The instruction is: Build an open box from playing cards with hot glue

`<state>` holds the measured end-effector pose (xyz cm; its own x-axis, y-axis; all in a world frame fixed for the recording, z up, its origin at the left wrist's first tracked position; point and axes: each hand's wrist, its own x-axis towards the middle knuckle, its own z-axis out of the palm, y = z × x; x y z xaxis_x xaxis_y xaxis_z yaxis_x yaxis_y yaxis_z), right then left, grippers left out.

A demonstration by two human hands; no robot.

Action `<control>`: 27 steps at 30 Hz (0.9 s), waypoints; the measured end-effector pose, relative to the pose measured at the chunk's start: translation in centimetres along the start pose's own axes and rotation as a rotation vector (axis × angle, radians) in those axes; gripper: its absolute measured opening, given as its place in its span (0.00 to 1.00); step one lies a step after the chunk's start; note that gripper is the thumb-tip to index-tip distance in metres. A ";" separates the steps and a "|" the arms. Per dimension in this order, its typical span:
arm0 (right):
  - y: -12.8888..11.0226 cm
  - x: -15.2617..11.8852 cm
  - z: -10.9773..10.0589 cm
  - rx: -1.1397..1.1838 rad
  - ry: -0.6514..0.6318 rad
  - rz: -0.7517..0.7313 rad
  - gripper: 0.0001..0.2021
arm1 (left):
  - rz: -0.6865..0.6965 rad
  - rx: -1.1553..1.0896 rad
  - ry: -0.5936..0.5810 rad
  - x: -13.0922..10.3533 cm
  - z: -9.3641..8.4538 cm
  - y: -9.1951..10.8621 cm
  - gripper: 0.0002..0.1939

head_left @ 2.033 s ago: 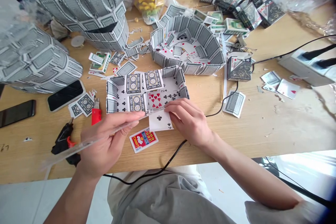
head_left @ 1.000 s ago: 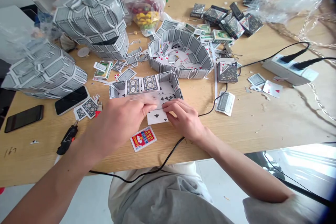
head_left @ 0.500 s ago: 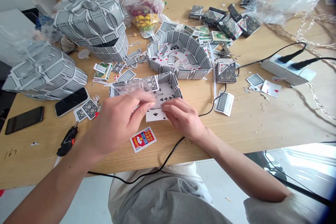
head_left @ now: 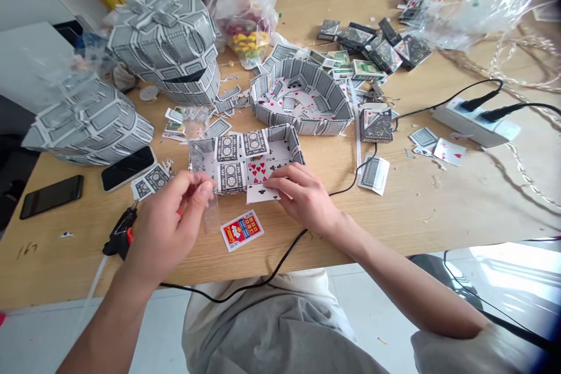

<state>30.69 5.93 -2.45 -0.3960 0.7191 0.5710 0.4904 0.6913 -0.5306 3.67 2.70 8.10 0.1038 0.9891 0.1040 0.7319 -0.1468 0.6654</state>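
My left hand (head_left: 169, 225) pinches a strip of clear plastic film (head_left: 211, 210) at the left end of a small box made of playing cards (head_left: 283, 143). Patterned cards (head_left: 231, 176) lie across the left and middle of this box, beside a ten of hearts (head_left: 258, 172). My right hand (head_left: 304, 196) rests with bent fingers on a clubs card (head_left: 258, 193) at the box's front edge. A red and blue card (head_left: 242, 230) lies on the table in front. Behind stands a larger curved card box (head_left: 302, 93) with loose cards inside.
Two lidded card boxes (head_left: 164, 35) (head_left: 90, 123) stand at the left, near two phones (head_left: 51, 196) and a glue gun (head_left: 120, 232). A black cable (head_left: 280, 266) crosses the front. Card packs (head_left: 376, 123) and a power strip (head_left: 477, 121) are at the right.
My left hand has moved left and toward me, drawing the clear film off the cards and uncovering the patterned backs. My right hand stays at the front edge. The view has shifted slightly.
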 end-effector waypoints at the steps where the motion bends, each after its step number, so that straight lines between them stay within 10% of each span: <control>1: -0.1 0.1 0.0 0.002 -0.007 0.004 0.11 | -0.013 0.053 -0.022 -0.7 0.3 -0.7 0.12; 11: -0.5 0.5 0.2 0.032 0.001 0.082 0.08 | -0.079 0.022 -0.232 -5.5 3.4 -5.0 0.11; 20: -0.8 0.8 0.8 -0.046 0.015 0.128 0.15 | -0.130 0.040 -0.309 -6.5 2.7 -3.6 0.15; 27: -0.8 0.9 0.8 -0.034 0.016 0.131 0.15 | 0.083 0.198 -0.310 -6.4 4.0 -3.6 0.12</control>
<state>29.34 6.11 -2.01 -0.3147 0.8017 0.5082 0.5629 0.5887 -0.5801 3.05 -3.12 2.08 0.3449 0.9336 -0.0973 0.8252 -0.2522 0.5055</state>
